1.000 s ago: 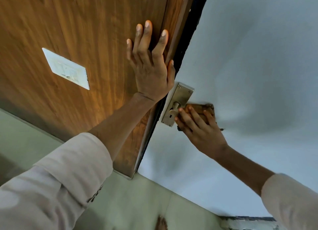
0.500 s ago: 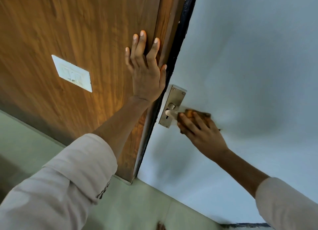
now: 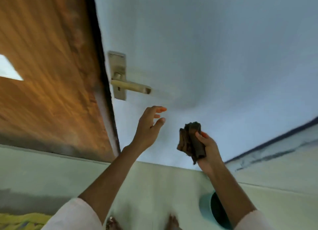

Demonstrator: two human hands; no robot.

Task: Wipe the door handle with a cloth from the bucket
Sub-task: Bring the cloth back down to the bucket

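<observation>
The brass door handle (image 3: 130, 87) sticks out bare from its backplate on the white door (image 3: 206, 57). My right hand (image 3: 209, 148) is below and right of the handle, apart from the door, shut on a folded dark brown cloth (image 3: 190, 141). My left hand (image 3: 149, 124) hovers just under the handle, fingers apart, holding nothing and touching nothing. A teal bucket (image 3: 206, 207) stands on the floor at the lower right, partly hidden behind my right forearm.
A brown wooden panel (image 3: 51, 75) with a white switch plate (image 3: 8, 69) fills the left side. The pale green floor (image 3: 146, 186) lies below, with my bare feet (image 3: 172, 223) at the bottom edge. A yellow-green mat (image 3: 22, 220) is at the bottom left.
My right hand has pulled the cloth off the handle and dropped down to the right. My left hand has left the wooden panel and moved down under the handle. The view has tilted downward.
</observation>
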